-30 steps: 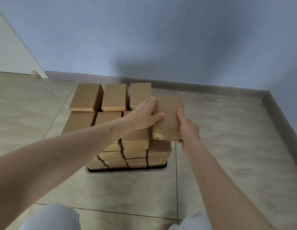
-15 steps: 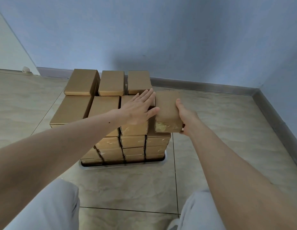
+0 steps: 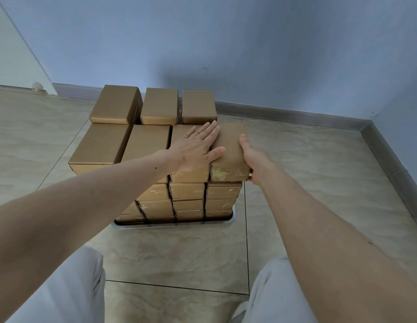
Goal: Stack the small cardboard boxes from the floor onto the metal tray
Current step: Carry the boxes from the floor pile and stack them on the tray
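A stack of small brown cardboard boxes fills the metal tray, whose rim shows at the stack's near edge. One box lies at the top right front corner of the stack. My right hand holds its right side, thumb on top and fingers underneath at the near right corner. My left hand lies flat with straight fingers on the neighbouring top box, thumb resting on the held box's top.
The tray stands on a beige tiled floor near a blue wall with a grey skirting board. My light trouser legs show at the bottom.
The box came down from above the stack onto its top right front corner. My left hand flattened onto the neighbouring box. The camera moved closer and lower.
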The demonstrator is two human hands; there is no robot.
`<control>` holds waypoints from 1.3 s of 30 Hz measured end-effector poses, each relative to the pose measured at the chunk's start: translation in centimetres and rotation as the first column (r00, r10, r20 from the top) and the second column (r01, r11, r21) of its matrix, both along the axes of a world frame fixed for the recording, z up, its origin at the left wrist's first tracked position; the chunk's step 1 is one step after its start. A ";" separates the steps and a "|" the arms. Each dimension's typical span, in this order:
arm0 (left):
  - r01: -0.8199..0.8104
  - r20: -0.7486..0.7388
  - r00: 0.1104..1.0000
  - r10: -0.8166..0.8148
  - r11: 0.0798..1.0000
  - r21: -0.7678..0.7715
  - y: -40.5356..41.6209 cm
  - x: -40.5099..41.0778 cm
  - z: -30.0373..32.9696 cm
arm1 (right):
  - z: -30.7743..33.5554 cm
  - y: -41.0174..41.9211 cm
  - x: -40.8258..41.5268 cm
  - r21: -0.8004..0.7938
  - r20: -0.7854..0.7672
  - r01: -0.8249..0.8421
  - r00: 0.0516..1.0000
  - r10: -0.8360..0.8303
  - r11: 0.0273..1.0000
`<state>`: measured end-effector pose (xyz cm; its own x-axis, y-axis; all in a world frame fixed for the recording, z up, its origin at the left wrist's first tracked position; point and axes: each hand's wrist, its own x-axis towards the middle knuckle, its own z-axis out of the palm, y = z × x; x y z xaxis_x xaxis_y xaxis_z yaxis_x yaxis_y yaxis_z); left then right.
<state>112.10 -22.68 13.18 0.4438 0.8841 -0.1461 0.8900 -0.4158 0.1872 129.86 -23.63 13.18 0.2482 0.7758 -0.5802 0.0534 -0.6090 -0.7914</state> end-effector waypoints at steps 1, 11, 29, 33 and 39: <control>-0.002 0.001 1.000 0.002 1.000 0.000 0.0 0.0 0.0 | 0.0 0.0 0.1 -0.013 -0.002 -0.008 1.000 0.008 1.000; 0.000 -0.006 1.000 0.000 1.000 0.012 -0.1 0.1 -0.3 | 1.1 -0.5 -0.2 -0.069 -0.009 -0.038 0.999 0.037 0.997; -0.010 -0.017 1.000 0.011 1.000 0.014 -0.3 0.0 -0.4 | 1.7 -0.6 -0.9 -0.086 0.063 -0.080 0.994 0.085 0.993; -0.011 -0.032 0.999 0.011 1.000 0.019 -0.2 0.1 -0.5 | 2.0 -0.9 -0.9 -0.095 0.096 -0.112 0.988 0.121 0.989; -0.007 -0.058 0.998 0.008 1.000 0.021 -0.2 0.3 -0.5 | 2.4 -1.3 -0.9 -0.090 0.120 -0.133 0.982 0.143 0.987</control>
